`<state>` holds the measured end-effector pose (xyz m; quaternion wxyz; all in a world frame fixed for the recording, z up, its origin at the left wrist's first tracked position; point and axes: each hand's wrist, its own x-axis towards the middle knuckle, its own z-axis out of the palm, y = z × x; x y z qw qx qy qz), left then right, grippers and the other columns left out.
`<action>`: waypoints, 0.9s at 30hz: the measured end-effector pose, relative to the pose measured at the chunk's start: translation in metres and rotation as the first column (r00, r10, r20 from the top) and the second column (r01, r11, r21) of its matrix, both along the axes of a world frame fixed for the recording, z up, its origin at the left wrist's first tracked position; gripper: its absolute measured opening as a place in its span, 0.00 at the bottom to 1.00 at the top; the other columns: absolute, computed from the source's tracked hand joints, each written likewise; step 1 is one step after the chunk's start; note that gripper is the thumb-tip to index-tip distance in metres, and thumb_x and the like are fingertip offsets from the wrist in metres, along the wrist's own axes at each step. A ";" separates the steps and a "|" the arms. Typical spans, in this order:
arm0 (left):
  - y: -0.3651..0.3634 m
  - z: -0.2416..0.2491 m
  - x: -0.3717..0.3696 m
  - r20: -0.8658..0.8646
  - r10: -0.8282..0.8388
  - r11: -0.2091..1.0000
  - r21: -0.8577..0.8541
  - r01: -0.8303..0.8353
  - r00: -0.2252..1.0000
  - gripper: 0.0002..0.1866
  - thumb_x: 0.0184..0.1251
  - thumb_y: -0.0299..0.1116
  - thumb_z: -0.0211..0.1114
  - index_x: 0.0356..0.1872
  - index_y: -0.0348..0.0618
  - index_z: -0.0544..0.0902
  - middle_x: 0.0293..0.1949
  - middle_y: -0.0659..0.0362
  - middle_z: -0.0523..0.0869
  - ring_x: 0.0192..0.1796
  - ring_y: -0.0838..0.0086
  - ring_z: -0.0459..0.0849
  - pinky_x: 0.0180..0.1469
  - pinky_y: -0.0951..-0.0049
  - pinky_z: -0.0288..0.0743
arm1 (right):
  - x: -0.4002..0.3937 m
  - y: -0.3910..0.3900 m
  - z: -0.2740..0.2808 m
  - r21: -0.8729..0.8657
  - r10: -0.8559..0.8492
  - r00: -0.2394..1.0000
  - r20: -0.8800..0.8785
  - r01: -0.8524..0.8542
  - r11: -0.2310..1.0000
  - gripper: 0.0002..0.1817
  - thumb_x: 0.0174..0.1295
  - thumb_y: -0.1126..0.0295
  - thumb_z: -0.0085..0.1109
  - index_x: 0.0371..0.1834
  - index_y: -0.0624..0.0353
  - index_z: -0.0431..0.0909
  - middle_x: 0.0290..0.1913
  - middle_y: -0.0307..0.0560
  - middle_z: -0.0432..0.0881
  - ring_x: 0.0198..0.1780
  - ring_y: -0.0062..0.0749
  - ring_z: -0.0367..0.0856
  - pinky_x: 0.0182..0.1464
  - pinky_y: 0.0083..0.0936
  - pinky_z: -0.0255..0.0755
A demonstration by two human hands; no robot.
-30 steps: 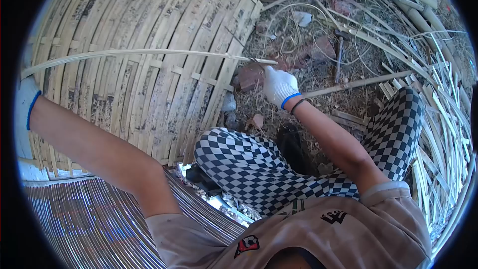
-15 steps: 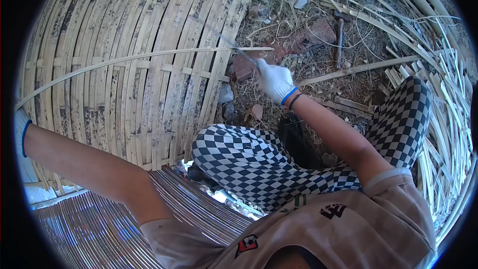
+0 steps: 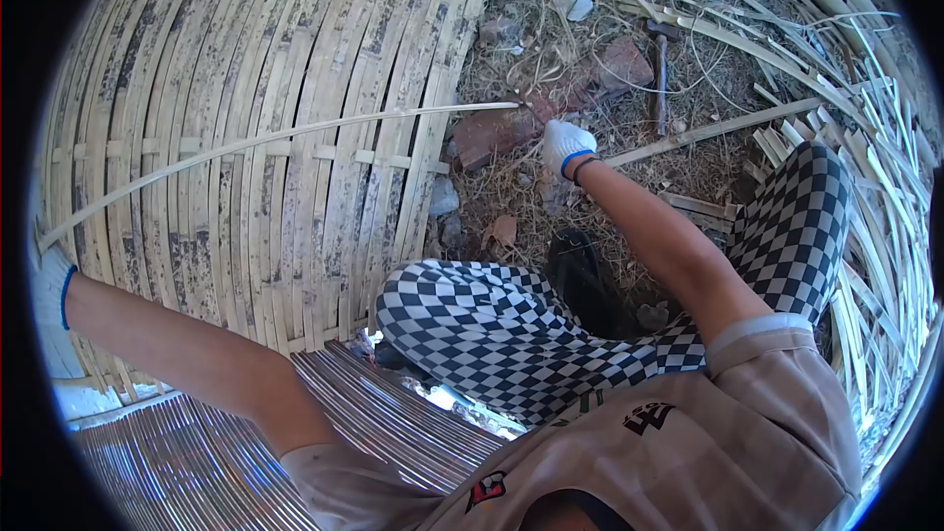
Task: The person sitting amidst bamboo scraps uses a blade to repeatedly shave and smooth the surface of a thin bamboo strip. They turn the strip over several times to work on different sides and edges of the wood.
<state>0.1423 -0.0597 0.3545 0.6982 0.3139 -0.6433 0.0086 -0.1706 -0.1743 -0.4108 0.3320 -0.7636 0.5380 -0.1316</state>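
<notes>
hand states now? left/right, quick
Left hand: gloved, closed on the near end of the long bamboo strip.
Right hand: gloved, down by the strip's far end and the brick; grip cannot be told.

Bare ground (image 3: pixel 590 187) strewn with dry grass carries a woven bamboo mat (image 3: pixel 256 138), reddish bricks (image 3: pixel 492 133), loose bamboo strips (image 3: pixel 865 177) and a corrugated sheet (image 3: pixel 246 442)
</notes>
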 end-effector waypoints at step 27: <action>0.013 -0.039 -0.113 -0.215 -0.570 0.660 0.454 0.598 0.793 0.32 0.84 0.64 0.34 0.25 0.50 0.61 0.25 0.63 0.56 0.28 0.72 0.54 0.30 0.68 0.54 | -0.076 0.058 -0.008 0.402 -0.049 0.969 0.241 -0.054 0.914 0.28 0.70 0.51 0.53 0.44 0.70 0.86 0.36 0.67 0.89 0.41 0.53 0.91 0.44 0.46 0.80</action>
